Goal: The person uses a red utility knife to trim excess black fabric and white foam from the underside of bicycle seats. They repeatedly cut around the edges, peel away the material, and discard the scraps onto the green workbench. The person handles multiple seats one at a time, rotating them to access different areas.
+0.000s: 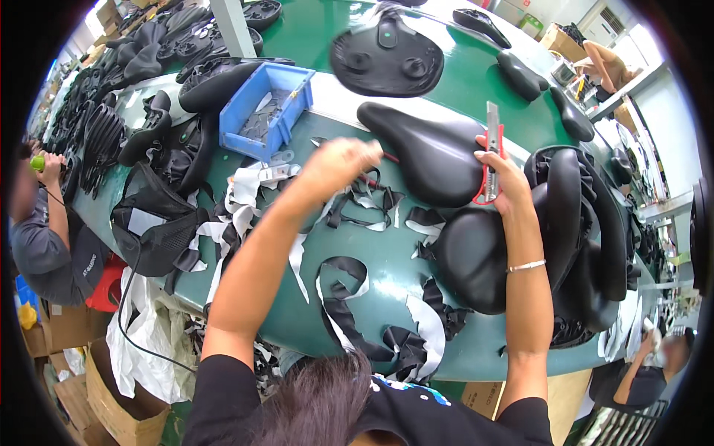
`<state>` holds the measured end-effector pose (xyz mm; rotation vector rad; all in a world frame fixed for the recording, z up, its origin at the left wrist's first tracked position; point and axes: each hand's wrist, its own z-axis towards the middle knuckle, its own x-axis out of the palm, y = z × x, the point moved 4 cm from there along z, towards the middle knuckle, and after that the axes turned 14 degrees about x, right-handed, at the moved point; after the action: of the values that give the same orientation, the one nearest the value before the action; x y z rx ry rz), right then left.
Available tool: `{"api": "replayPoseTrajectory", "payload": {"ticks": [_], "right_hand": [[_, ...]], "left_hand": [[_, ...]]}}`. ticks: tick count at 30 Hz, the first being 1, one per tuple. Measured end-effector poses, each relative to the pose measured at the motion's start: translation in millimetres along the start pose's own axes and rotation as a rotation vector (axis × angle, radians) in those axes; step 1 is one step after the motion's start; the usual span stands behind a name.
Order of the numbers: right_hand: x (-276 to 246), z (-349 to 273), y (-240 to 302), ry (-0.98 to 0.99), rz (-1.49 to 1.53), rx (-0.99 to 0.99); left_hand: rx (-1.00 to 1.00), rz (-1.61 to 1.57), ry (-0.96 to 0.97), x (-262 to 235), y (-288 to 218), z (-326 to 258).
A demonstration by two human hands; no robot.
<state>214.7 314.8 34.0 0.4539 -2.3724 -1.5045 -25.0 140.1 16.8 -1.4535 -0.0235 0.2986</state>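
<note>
My right hand (507,178) grips a red utility knife (492,167), its blade pointing up, beside a black bicycle saddle (431,149). My left hand (342,167) is smeared by motion over the table, left of that saddle, and its fingers cannot be made out. Behind it shows part of a tool with a pointed metal tip (318,140) and a red piece; whether the hand touches it is unclear. Another saddle (387,59), blurred with its underside showing, appears farther off. A rounded black saddle (472,260) sits below my right hand, near my forearm.
A blue bin (242,141) with dark flat pieces stands left of centre. Black and white trimmed strips (346,297) litter the green table (297,327). Stacked saddles (573,223) crowd the right; more saddle parts (104,134) fill the left. Co-workers (44,245) sit around.
</note>
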Motion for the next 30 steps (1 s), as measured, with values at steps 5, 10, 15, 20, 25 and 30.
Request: {"api": "replayPoseTrajectory", "payload": {"ticks": [5,10,15,20,25,30], "right_hand": [[85,-118,24,-0.019,-0.805,-0.736],[127,-220,-48,0.417,-1.153,-0.956],[61,-221,-69,0.253,-0.71,-0.31],[44,-199,-56,0.121,-1.174,-0.823],[58,-179,-48,0.19,-1.524,-0.862],[50,-211,-109,0.096,-1.366,-0.44]], "left_hand": [[-0.207,-0.68,-0.154,15,15,-54],[-0.219,-1.059,-0.184,4,3,-84],[-0.114,-0.66,-0.205,-8,10,-126],[-0.177,-0.483,-0.123,-12,-16,-108],[-0.214,-0.189,-0.003,-12,-35,-84],[-0.209,-0.279,-0.199,-15,-18,-108]]}}
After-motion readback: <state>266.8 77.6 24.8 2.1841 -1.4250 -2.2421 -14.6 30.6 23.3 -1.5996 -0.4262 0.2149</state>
